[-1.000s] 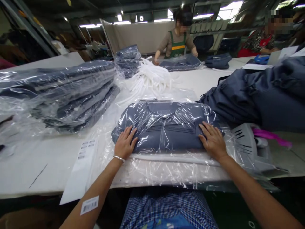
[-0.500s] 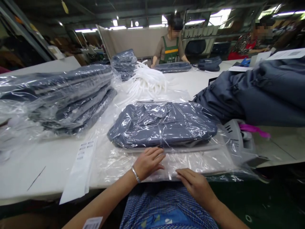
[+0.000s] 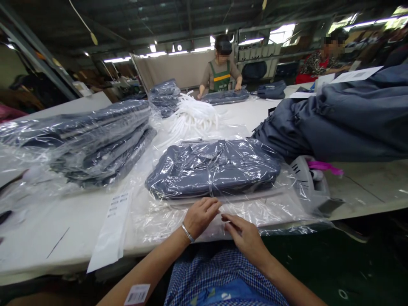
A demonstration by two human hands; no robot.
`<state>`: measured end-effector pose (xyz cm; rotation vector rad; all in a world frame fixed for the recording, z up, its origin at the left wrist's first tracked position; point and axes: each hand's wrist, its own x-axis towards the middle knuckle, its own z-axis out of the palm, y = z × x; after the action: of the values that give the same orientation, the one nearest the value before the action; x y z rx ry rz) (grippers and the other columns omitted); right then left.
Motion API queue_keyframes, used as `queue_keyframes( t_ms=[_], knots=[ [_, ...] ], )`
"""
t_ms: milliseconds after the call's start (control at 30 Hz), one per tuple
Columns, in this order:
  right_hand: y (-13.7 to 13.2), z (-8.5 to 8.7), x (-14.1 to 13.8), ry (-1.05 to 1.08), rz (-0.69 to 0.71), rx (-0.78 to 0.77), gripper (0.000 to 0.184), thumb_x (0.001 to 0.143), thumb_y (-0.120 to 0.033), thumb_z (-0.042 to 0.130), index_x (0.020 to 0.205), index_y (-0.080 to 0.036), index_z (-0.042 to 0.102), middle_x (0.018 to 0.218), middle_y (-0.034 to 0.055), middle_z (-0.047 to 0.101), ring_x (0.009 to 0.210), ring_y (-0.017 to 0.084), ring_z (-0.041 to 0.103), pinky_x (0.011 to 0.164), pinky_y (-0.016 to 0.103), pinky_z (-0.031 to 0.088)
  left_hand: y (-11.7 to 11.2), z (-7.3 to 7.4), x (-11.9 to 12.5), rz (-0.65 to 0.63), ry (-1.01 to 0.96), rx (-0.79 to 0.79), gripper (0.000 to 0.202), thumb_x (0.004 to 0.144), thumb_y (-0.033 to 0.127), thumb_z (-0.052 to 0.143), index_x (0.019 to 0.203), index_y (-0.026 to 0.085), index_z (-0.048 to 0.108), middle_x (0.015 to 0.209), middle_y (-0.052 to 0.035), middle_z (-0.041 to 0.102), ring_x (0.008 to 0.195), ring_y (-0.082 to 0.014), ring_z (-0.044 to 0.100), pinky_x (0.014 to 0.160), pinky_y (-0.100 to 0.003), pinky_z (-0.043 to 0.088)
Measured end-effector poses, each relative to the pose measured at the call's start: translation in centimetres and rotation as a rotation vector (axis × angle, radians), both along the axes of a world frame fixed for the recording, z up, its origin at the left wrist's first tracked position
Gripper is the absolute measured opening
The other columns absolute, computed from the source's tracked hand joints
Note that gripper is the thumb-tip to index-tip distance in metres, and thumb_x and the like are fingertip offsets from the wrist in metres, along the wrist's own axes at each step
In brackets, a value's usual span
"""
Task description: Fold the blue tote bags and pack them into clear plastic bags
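Note:
A folded grey garment (image 3: 213,168) lies sealed in a clear plastic bag on the white table (image 3: 63,221) straight in front of me. The bag's loose flap (image 3: 255,210) stretches toward the table's near edge. My left hand (image 3: 200,216) rests on the flap just below the garment, fingers stretched flat on the plastic. My right hand (image 3: 244,236) sits beside it to the right, fingers bent and pinched at the flap's edge. The two hands almost touch.
A stack of bagged garments (image 3: 92,140) fills the left side. Loose grey garments (image 3: 350,123) are heaped on the right, with a grey device (image 3: 307,182) below them. White plastic pieces (image 3: 194,114) lie behind. A label strip (image 3: 111,225) hangs off the edge. A co-worker (image 3: 219,72) stands opposite.
Both hands left the top of the bagged garment and came down to the bag's flap at the near edge. The right hand then moved up beside the left and its fingers curled.

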<state>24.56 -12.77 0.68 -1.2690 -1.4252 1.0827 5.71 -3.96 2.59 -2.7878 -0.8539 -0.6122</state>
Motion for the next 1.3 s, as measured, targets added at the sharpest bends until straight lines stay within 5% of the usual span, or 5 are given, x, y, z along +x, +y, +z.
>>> queue_keyframes(
  t_ms=[233,567,800,1000,1300],
  knots=[
    [-0.8,0.9,-1.7,0.898,-0.082,-0.487,0.023,0.071,-0.032,0.082,0.084,-0.018,0.068,0.112,0.0081,0.068,0.113,0.026,0.063,0.095,0.036,0.052,0.7,0.1,1.9,-0.088,0.151,0.049,0.041,0.097,0.033,0.049,0.138,0.025,0.052,0.156,-0.0081,0.041,0.148,-0.0288,0.027,0.119,-0.054,0.025],
    [-0.3,1.7,-0.4,1.013,-0.237,-0.48,0.03,0.061,-0.03,0.089,0.081,-0.019,0.07,0.134,0.0032,0.059,0.112,0.024,0.062,0.087,0.03,0.051,1.5,-2.9,2.5,-0.076,0.093,-0.115,0.049,0.095,0.035,0.055,0.14,0.018,0.048,0.139,-0.0127,0.057,0.125,-0.0246,0.053,0.103,-0.039,0.047],
    [-1.5,1.2,-0.3,0.818,-0.187,-0.452,0.033,0.07,-0.038,0.084,0.091,-0.016,0.072,0.108,0.0083,0.072,0.087,0.017,0.066,0.078,0.028,0.052,2.2,-3.2,3.3,-0.015,0.051,-0.258,0.015,0.094,0.015,0.051,0.099,0.017,0.065,0.106,-0.0087,0.069,0.095,-0.0186,0.062,0.081,-0.031,0.054],
    [-1.0,1.4,-0.5,1.063,-0.269,-0.556,0.053,0.067,-0.03,0.088,0.114,-0.018,0.065,0.121,0.0095,0.069,0.107,0.023,0.068,0.092,0.033,0.055,0.6,1.8,3.8,0.109,-0.142,-0.314,0.019,0.1,0.022,0.041,0.104,0.019,0.059,0.085,-0.0027,0.07,0.075,-0.0136,0.064,0.068,-0.024,0.049],
    [5.4,0.5,-2.3,1.228,-0.37,-0.452,0.024,0.072,-0.012,0.082,0.076,-0.02,0.059,0.079,-0.0007,0.071,0.087,0.016,0.072,0.084,0.025,0.059,2.9,12.2,5.8,-0.065,-0.518,-0.587,0.011,0.095,0.023,0.051,0.092,0.019,0.061,0.074,0.0027,0.068,0.059,-0.0082,0.055,0.065,-0.02,0.043]
  ],
)
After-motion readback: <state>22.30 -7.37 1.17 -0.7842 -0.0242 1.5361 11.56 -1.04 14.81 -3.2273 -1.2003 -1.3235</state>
